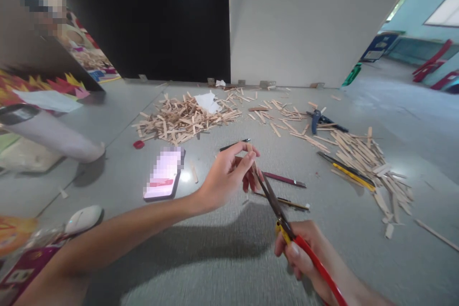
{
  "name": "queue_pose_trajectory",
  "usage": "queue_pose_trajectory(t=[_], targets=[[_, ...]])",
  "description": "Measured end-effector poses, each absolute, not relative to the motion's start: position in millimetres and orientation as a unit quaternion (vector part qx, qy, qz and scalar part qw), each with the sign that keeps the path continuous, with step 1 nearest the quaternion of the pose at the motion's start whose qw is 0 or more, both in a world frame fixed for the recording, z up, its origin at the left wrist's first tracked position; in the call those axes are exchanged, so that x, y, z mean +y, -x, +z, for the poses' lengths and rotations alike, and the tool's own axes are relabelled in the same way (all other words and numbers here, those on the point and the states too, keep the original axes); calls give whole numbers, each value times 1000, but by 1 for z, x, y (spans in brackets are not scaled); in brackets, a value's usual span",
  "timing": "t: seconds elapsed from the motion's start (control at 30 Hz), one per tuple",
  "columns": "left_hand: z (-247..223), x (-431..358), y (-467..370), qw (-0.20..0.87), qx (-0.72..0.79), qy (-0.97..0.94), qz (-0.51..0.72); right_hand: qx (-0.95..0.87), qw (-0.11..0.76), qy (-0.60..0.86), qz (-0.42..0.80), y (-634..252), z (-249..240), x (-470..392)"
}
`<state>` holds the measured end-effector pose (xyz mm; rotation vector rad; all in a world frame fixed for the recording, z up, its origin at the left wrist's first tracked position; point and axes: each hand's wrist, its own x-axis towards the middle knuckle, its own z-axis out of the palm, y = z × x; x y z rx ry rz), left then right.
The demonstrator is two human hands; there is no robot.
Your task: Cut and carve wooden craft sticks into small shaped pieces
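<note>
Between the thumb and fingers of my left hand [233,167] is a thin wooden stick [254,162], pinched upright and partly hidden by the fingers. My right hand [304,253] grips a pair of scissors [283,222] with red and yellow handles. Their dark blades point up and left, reaching the lower end of the stick near my left fingertips. Behind and beneath the hands lie a black pen [234,145], a maroon pen-like tool [285,180] and a slim dark and yellow pencil-like tool [292,204].
A heap of wooden pieces [179,119] with crumpled white paper [208,103] lies ahead. Loose sticks [358,153], a yellow-black cutter [353,174] and blue-handled pliers [316,119] are rightward. Leftward are a phone [165,174], a mouse [84,219] and a tumbler [53,131]. Black and grey panels [287,24] stand behind.
</note>
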<state>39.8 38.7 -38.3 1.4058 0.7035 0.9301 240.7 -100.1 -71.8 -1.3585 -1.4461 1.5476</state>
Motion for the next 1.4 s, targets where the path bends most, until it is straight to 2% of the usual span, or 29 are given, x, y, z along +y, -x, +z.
queue_pose_trajectory(t=[0.13,0.43,0.87,1.4], targets=[[-36,37,-37,595,322,-623,393,-531,281,523,604,-241,-67,-103],[-32,27,-31,573,330,-636,398,-499,296,548,603,-240,-69,-115],[-35,21,-32,513,346,-680,392,-491,252,584,595,-236,-63,-111],[-34,22,-32,514,336,-690,383,-522,194,600,575,-233,-55,-99]])
